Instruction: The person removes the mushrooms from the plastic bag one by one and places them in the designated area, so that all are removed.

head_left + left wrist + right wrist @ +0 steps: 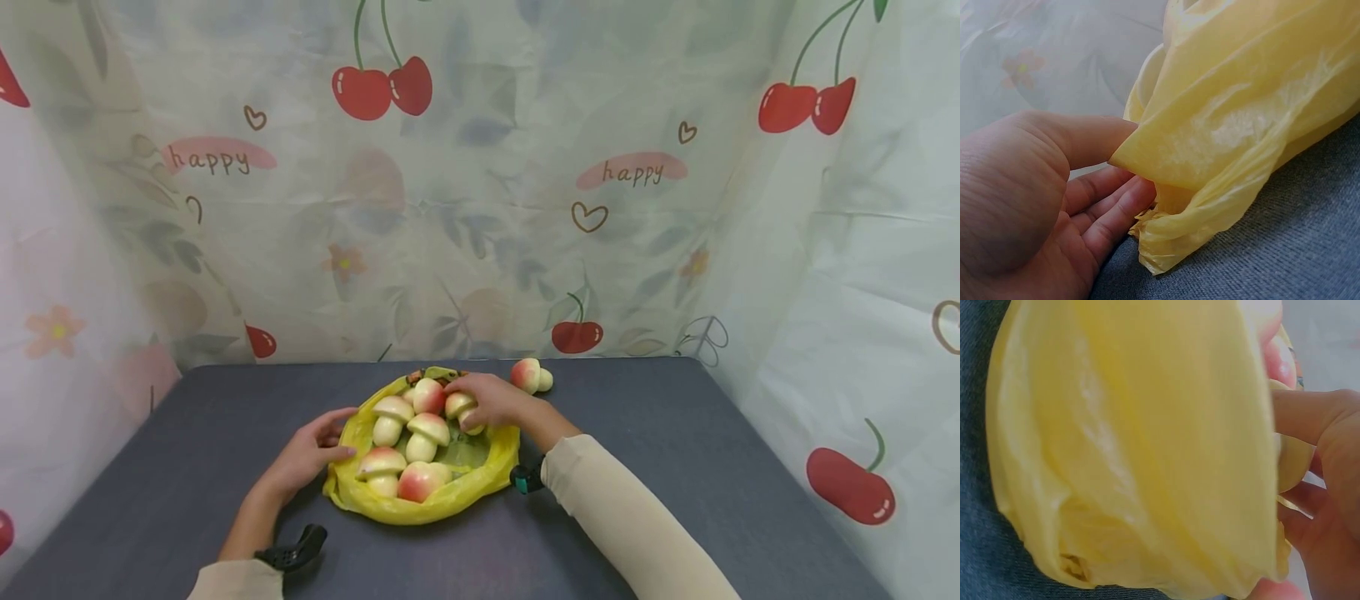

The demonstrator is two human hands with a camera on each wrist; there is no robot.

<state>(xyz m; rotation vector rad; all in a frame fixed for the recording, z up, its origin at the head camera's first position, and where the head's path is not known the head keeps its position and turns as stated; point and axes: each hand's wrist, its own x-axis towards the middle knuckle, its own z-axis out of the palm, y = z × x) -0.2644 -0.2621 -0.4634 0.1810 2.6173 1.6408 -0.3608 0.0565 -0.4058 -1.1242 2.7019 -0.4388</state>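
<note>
A yellow plastic bag (pixel 420 510) lies wide-mouthed on the table, holding several toy mushrooms with cream stems and pink-tinged caps, one of them a mushroom (pixel 427 436) in the middle. At the bag's left rim, my left hand (pixel 303 457) has its thumb on one side of the plastic and its fingers on the other; the left wrist view shows the thin yellow film (pixel 1210 137) between them. My right hand (pixel 487 400) reaches over the bag's far right side and grips a mushroom (pixel 457 406) inside it. The bag's wall hides much of that mushroom in the right wrist view.
Another toy mushroom (pixel 530 376) lies outside the bag, near the dark table's (pixel 637 417) back edge, just beyond my right hand. A printed curtain (pixel 480 208) with cherries hangs behind the table and along both sides.
</note>
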